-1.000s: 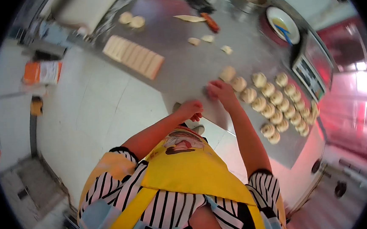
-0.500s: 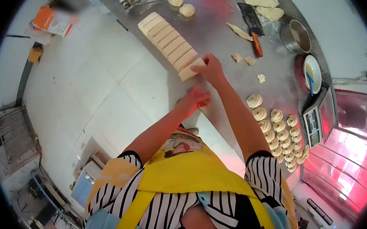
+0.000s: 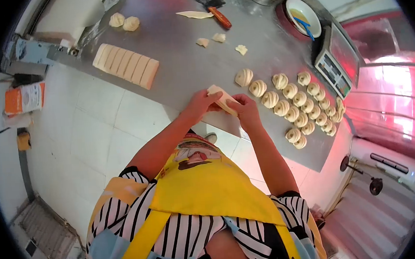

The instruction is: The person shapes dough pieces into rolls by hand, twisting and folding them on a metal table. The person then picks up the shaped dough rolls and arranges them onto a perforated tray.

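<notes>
Leftmost, a sliced dough block [image 3: 126,66] is lying along the table [image 3: 176,59] edge. Next, I'm seeing the person's left grip [image 3: 199,105] pinching one end of a dough strip [image 3: 222,99], the right grip [image 3: 247,112] grasping its other end, above the near edge. It's looking light, soft and tearable; gentle end holds are probably suiting it. Swirled rolls [image 3: 290,91] are sitting rightmost.

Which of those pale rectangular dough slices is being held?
The pale rectangular dough slice held between the bare left hand and bare right hand; the other slices lie side by side on the grey metal table.
</notes>
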`<state>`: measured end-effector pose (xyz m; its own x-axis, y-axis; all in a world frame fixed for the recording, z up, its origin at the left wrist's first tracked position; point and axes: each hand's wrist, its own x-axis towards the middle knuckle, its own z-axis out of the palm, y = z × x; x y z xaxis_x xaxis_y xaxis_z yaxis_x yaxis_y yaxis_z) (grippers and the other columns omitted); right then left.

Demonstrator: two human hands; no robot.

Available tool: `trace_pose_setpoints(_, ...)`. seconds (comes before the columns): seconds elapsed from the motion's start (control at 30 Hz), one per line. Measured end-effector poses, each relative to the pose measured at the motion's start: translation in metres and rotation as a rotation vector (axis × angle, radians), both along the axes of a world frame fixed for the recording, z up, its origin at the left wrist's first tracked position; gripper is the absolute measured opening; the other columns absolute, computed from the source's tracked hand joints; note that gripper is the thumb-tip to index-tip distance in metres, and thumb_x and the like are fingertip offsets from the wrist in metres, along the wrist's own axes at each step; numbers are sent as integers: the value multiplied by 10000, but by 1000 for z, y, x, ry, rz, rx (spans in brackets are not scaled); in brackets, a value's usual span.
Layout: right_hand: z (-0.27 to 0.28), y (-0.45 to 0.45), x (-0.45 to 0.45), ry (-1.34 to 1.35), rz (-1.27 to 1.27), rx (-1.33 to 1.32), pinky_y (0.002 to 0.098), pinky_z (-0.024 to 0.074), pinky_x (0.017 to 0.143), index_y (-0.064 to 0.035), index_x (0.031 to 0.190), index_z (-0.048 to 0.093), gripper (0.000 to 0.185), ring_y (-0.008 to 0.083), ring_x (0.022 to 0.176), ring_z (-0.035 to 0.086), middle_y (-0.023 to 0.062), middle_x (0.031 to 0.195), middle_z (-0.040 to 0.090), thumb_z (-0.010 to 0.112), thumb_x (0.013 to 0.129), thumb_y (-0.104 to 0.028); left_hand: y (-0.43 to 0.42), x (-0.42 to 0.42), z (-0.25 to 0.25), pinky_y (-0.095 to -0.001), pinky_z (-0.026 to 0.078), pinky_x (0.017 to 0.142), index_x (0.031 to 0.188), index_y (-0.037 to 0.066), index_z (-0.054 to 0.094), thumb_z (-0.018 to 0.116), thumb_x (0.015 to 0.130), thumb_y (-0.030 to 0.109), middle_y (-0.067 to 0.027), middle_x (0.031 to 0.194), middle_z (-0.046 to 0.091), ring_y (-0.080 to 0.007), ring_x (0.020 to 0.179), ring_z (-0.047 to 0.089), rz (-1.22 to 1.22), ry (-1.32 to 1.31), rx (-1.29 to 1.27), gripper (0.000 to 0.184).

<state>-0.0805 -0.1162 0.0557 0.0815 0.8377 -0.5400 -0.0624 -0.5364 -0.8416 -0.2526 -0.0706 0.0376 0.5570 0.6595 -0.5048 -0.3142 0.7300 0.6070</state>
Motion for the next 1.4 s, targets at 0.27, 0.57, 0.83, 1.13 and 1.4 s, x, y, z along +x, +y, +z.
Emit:
trace_pose_setpoints(0.27,29,-28,29,-975,456,808,341,497,640,-39,1074,535,326,201,789,591,89,930,582,656,774,-80,-1,10,-20,-330,524,739,1030,-2,547,565,880,220,-120,946,626,-226,777,634,-252,-48,-323,268)
trace_pose_setpoints(0.57,33,-56,28,202,246,185,317,515,734,-147,1351,336,580,195,849,609,110,1016,592,599,835,-101,-13,24,1,-308,472,671,1042,34,579,616,795,100,-96,946,606,-204,778,584,-118,658,923,258)
trace_pose_setpoints(0.83,38,-31,52,-178,144,114,311,484,671,-45,1047,583,265,131,726,594,10,811,630,655,800,-105,-32,38,15,-321,463,650,955,47,623,620,754,95,-97,825,605,-246,716,585,-452,586,816,207)
trace_pose_setpoints(1.13,18,-38,41,547,-248,-385,403,522,771,-31,1055,541,290,212,841,601,80,981,592,512,901,-275,-45,49,0,-325,457,695,1046,38,541,614,734,19,-102,1016,499,-211,832,523,-131,441,1148,321)
trace_pose_setpoints(1.4,1,-44,53,199,17,-477,318,538,658,-72,1077,549,452,166,752,604,67,948,604,394,929,-471,-32,58,-30,-334,465,656,1097,39,506,592,783,118,-157,906,611,-244,706,600,-450,421,994,334)
